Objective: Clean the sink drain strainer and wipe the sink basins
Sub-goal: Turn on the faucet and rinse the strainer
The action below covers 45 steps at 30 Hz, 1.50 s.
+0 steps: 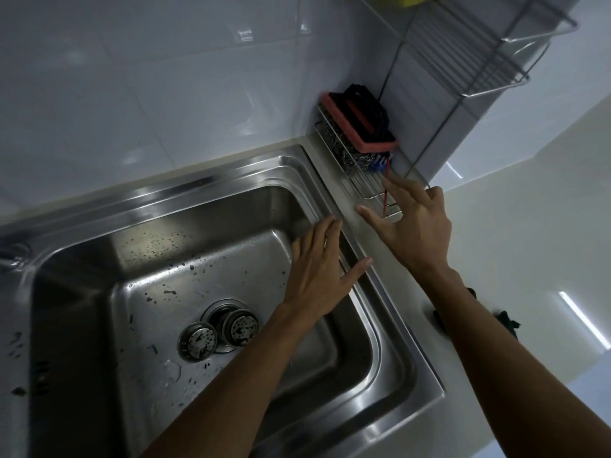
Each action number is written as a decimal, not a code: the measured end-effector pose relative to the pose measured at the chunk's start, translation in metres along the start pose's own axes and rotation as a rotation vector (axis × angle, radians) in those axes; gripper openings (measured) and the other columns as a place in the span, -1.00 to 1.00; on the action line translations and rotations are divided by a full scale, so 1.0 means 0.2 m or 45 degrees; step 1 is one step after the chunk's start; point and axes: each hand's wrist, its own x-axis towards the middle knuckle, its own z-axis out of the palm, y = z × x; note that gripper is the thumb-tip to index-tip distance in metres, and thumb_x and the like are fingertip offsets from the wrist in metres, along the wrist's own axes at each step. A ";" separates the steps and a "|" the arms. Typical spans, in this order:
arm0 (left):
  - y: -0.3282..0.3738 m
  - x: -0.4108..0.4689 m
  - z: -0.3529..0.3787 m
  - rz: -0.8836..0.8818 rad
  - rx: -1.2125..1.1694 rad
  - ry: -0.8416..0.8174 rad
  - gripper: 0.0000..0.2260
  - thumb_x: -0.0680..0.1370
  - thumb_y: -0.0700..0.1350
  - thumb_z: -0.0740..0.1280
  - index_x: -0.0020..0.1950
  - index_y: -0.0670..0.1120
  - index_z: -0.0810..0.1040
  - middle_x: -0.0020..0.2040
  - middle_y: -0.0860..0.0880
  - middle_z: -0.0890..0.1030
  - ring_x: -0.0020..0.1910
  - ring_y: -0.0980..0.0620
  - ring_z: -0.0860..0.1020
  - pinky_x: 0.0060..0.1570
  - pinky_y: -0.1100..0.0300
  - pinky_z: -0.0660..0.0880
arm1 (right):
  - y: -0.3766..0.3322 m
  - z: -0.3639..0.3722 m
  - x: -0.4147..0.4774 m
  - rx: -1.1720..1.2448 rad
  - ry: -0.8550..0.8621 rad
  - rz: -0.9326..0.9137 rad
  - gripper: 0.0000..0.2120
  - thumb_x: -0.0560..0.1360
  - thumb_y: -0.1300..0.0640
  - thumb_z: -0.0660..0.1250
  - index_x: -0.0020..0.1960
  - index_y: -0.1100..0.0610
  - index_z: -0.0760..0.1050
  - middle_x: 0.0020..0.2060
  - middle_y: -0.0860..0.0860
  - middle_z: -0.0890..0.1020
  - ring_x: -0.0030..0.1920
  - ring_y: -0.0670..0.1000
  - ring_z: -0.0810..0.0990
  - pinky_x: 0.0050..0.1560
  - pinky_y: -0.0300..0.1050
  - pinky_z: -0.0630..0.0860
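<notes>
A stainless steel sink basin (185,266) fills the lower left, its floor spotted with dark debris. A round perforated strainer (197,340) lies loose on the basin floor, just left of a second strainer (240,327) sitting in the drain hole. My left hand (319,272) hovers flat, fingers apart, over the basin's right wall, holding nothing. My right hand (410,223) is spread open over the counter, its fingers at the front end of a wire rack (370,190). In that rack sit a red-and-black scrub brush (360,122) and a steel wool ball (355,160).
White tiled wall runs behind the sink. A larger wire shelf (479,51) hangs in the upper right corner. The pale counter (515,246) stretches to the right, with a dark cloth (507,325) partly hidden under my right forearm.
</notes>
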 end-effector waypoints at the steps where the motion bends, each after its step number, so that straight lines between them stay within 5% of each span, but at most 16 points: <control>1: 0.00 -0.01 0.00 -0.002 0.005 -0.002 -0.19 0.60 0.42 0.11 0.69 -0.07 0.11 0.70 -0.05 0.09 0.67 -0.01 0.07 0.61 -0.17 0.09 | 0.00 0.00 0.00 0.001 0.003 -0.001 -0.18 0.45 -0.59 0.09 0.40 -0.02 0.53 0.32 -0.11 0.58 0.16 0.04 0.48 -0.20 -0.19 0.38; 7: -0.01 -0.04 -0.01 0.018 0.009 0.047 -0.20 0.61 0.40 0.14 0.68 -0.08 0.13 0.69 -0.06 0.13 0.66 -0.01 0.10 0.62 -0.08 0.08 | -0.02 -0.02 -0.02 -0.003 0.008 -0.020 -0.21 0.44 -0.57 0.16 0.42 -0.05 0.50 0.35 -0.11 0.55 0.22 0.05 0.48 -0.18 -0.15 0.51; 16: -0.13 -0.22 -0.21 0.017 0.059 0.159 -0.21 0.60 0.42 0.09 0.65 -0.10 0.20 0.65 -0.08 0.23 0.61 -0.03 0.21 0.58 -0.05 0.16 | -0.25 -0.21 -0.09 0.234 0.121 0.035 -0.34 0.50 -0.46 0.26 0.41 -0.04 0.44 0.31 -0.01 0.50 0.22 -0.01 0.48 -0.07 -0.18 0.42; 20: -0.35 -0.46 -0.49 -0.099 0.078 0.212 -0.21 0.58 0.45 0.08 0.63 -0.07 0.23 0.59 -0.06 0.31 0.56 -0.02 0.27 0.56 -0.06 0.21 | -0.69 -0.25 -0.27 0.779 -0.110 0.080 -0.56 0.59 -0.26 0.26 0.33 -0.01 0.51 0.05 -0.15 0.66 -0.07 -0.18 0.63 -0.06 -0.14 0.63; 25: -0.73 -0.84 -0.93 -0.297 0.254 0.316 -0.23 0.57 0.39 0.20 0.60 -0.11 0.31 0.57 -0.09 0.36 0.55 -0.08 0.33 0.52 -0.09 0.23 | -1.43 -0.12 -0.58 1.619 -0.566 0.407 -0.78 0.66 0.10 0.31 0.24 0.16 0.60 -0.04 0.01 0.75 -0.11 0.02 0.74 -0.14 -0.05 0.70; 29: -1.01 -1.15 -1.23 -0.346 0.394 0.380 -0.26 0.59 0.34 0.26 0.59 -0.13 0.33 0.55 -0.11 0.39 0.54 -0.09 0.35 0.49 0.00 0.24 | -1.95 -0.06 -0.76 1.897 -0.768 0.500 -0.88 0.65 0.15 0.32 0.12 0.06 0.62 -0.04 0.09 0.74 -0.08 0.02 0.74 -0.13 -0.08 0.65; 34: -1.27 -1.34 -1.48 -0.419 0.508 0.342 -0.23 0.63 0.39 0.15 0.67 -0.08 0.14 0.68 -0.09 0.17 0.65 -0.03 0.15 0.55 0.04 -0.04 | -2.32 0.02 -0.83 2.087 -0.901 0.639 -0.83 0.64 0.14 0.33 -0.05 -0.02 0.66 0.06 0.15 0.71 0.15 0.16 0.69 0.19 0.16 0.61; 38: -1.45 -1.24 -1.64 -0.403 0.620 0.251 -0.22 0.68 0.33 0.04 0.71 -0.10 -0.14 0.72 -0.07 -0.15 0.69 -0.02 -0.14 0.60 -0.06 -0.12 | -2.48 0.14 -0.77 2.354 -1.003 0.983 -0.87 0.68 0.20 0.22 0.09 0.06 0.54 -0.01 -0.07 0.70 0.12 -0.05 0.65 0.29 -0.05 0.55; 41: -1.52 -1.15 -1.69 -0.360 0.729 0.177 -0.30 0.72 0.21 0.00 0.70 -0.17 -0.15 0.71 -0.12 -0.17 0.69 -0.05 -0.17 0.65 -0.14 -0.03 | -2.56 0.20 -0.71 2.483 -1.019 1.122 -0.82 0.67 0.27 0.16 0.07 0.17 0.54 -0.14 -0.07 0.76 0.06 -0.05 0.67 0.39 -0.01 0.49; 45: -1.57 -1.11 -1.67 -0.324 0.688 0.147 -0.37 0.75 0.07 0.02 0.69 -0.22 -0.12 0.71 -0.17 -0.14 0.70 -0.08 -0.14 0.64 -0.13 0.07 | -2.63 0.26 -0.66 2.440 -0.971 1.210 -0.64 0.66 0.30 0.17 0.44 0.32 0.40 0.35 0.17 0.56 0.37 0.12 0.54 0.48 0.06 0.41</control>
